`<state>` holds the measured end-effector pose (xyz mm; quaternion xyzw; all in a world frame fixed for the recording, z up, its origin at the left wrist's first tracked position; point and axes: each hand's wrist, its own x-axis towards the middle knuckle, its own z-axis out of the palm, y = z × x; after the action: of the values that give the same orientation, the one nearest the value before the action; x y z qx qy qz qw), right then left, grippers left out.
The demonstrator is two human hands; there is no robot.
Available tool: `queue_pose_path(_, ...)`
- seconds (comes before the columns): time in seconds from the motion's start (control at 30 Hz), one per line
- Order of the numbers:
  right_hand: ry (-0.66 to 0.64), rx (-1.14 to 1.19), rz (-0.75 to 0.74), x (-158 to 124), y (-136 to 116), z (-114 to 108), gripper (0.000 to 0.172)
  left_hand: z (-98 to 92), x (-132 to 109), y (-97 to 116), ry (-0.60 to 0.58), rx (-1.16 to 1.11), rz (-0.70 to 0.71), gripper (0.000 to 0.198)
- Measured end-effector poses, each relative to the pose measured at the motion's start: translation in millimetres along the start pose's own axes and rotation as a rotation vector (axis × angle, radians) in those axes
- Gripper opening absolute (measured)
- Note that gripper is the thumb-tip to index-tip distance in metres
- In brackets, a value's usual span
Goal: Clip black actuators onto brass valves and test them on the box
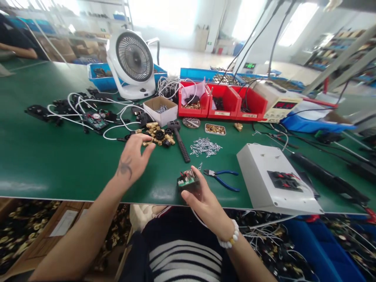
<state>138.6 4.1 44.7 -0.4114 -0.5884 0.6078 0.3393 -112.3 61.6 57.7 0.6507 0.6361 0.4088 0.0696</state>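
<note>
My right hand (204, 199) holds a small black part with a green circuit board (187, 181) near the table's front edge. My left hand (133, 158) hovers with fingers spread over the green mat, fingertips close to a pile of brass fittings and black knobs (157, 135). It holds nothing. A black-handled tool (180, 143) lies just right of that pile. Blue-handled pliers (221, 178) lie to the right of my right hand. Small silver wire clips (205, 147) are scattered beyond.
A white box with black and red sockets (273, 180) sits at the right. Wired black assemblies (79, 111) lie at the left, a white fan (132, 64), cardboard box (161, 109) and red bins (223, 102) further back. Another person's arm (17, 49) is far left.
</note>
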Motion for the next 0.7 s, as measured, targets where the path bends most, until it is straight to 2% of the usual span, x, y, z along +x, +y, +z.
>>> queue_pose_path(0.1, -0.005, -0.112, 0.063, 2, 2, 2, 0.095, -12.0, 31, -42, -0.001, 0.132, -0.052, 0.039)
queue_pose_path(0.17, -0.006, -0.191, 0.056, 0, 2, 2, 0.09, -15.9, 36, -59, -0.056, 0.18, -0.066, 0.035)
queue_pose_path(0.23, 0.017, -0.241, 0.017, -1, 2, 1, 0.084, -16.8, 29, -68, -0.079, 0.213, -0.079, 0.028)
queue_pose_path(0.33, 0.061, -0.287, -0.034, -4, 2, -1, 0.07, -18.0, 5, -68, -0.05, 0.23, -0.095, 0.028)
queue_pose_path(0.43, 0.124, -0.277, -0.105, -7, 0, -2, 0.054, -24.2, -27, -58, -0.04, 0.196, -0.081, 0.035)
queue_pose_path(0.5, 0.125, -0.194, -0.124, -8, -2, 0, 0.044, -30.9, -47, -44, -0.061, 0.153, -0.064, 0.04)
queue_pose_path(0.57, 0.045, -0.039, -0.085, -9, -5, 3, 0.044, -38.0, -64, -22, -0.099, 0.069, -0.03, 0.04)
queue_pose_path(0.7, -0.216, 0.356, 0.005, -9, -9, 11, 0.06, -46.2, -80, 32, -0.186, -0.251, 0.148, 0.033)
